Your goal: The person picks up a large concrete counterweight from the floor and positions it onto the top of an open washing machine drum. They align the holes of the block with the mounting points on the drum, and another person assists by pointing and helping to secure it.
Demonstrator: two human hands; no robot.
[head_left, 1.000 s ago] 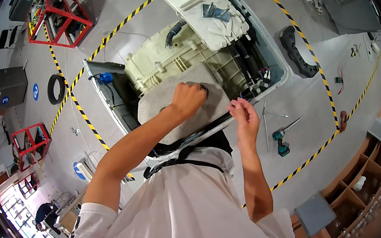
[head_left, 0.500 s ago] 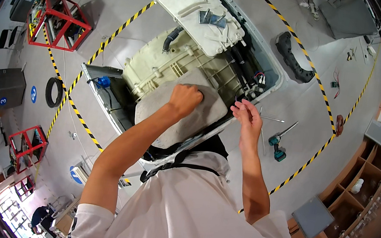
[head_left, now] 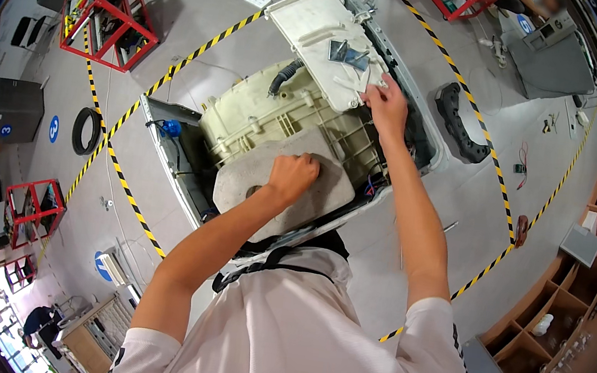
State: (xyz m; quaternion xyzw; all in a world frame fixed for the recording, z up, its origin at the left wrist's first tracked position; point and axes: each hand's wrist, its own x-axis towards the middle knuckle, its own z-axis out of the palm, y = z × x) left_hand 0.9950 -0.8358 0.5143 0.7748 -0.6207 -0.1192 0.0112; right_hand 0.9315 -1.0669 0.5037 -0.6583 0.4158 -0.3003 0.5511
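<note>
A tipped-over washing machine (head_left: 172, 170) lies before me with its pale plastic tub (head_left: 236, 118) exposed. On the tub sits a grey concrete counterweight (head_left: 336, 184). My left hand (head_left: 292, 180) rests on the counterweight beside a dark hole, its fingers curled closed; what they hold, if anything, is hidden. Further off, my right hand (head_left: 389, 112) is over the near right corner of a white plastic panel (head_left: 305, 18), fingertips drawn together on something too small to make out. A shiny dark flat rectangle (head_left: 348, 55) with small metal pieces lies on that panel.
A black ribbed hose (head_left: 286, 78) runs beside the panel. Right of the machine lies a dark curved part (head_left: 457, 124). Red-framed tool carts (head_left: 113, 19) stand at left. A black rubber ring (head_left: 85, 131) lies near the striped floor tape (head_left: 126, 118). Wooden compartments (head_left: 560, 319) line the right.
My right hand has reached away from me, from the machine's near right edge up to the white panel. My left hand stays on the counterweight. The cordless drill is now hidden behind my right forearm.
</note>
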